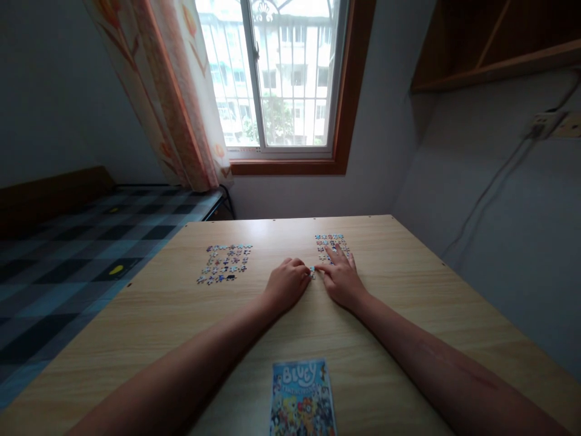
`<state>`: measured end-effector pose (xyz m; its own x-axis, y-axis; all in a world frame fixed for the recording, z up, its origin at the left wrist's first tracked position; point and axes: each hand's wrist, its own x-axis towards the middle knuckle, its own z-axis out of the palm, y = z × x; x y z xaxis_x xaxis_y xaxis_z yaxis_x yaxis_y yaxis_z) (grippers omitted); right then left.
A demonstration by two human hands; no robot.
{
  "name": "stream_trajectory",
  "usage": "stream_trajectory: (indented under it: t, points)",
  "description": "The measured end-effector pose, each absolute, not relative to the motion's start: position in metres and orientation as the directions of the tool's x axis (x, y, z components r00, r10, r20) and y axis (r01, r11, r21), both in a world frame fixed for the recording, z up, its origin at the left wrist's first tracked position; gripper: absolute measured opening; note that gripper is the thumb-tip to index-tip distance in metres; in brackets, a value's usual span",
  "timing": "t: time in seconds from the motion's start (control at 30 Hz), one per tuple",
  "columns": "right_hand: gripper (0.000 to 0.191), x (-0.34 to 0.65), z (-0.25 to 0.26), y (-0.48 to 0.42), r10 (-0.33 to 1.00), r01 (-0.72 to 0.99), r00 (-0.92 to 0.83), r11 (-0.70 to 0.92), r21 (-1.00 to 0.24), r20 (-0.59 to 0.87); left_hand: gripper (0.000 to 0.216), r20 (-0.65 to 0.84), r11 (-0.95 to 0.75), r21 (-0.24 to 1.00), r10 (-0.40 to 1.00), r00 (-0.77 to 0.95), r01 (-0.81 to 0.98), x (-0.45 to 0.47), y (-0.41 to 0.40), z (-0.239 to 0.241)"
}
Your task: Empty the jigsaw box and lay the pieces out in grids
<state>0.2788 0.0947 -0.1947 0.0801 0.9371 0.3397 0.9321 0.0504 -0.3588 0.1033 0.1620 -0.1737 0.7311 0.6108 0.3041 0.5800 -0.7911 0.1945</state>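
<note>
A few small jigsaw puzzle pieces (313, 272) lie on the wooden table between my two hands. My left hand (288, 282) has its fingers curled together, with the tips at the left side of these pieces. From the other side, my right hand (342, 278) reaches in with one fingertip at the pieces' right edge. Its other fingers are spread and stretch forward over a group of loose pieces (330, 237) laid out in rows, hiding part of it. Farther left, another group of jigsaw pieces (216, 266) is spread out in rows.
A colourful picture sheet or card reading "Bluey" (302, 393) lies near me on the wooden table (390, 375). Left of the table is a bed with a checked cover (68, 266). A window (281, 79) and curtain (167, 91) are beyond. A cable (485, 188) hangs along the right wall.
</note>
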Motion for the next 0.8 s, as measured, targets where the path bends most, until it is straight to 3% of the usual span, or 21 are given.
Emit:
stream_trajectory:
  t: [0.8]
  points:
    - [0.031,0.2791,-0.1947,0.0935,0.936,0.943,0.042,0.078,-0.323,0.351,0.021,0.327,-0.776,0.168,0.626,0.708,0.608,0.1116,0.169,-0.1761]
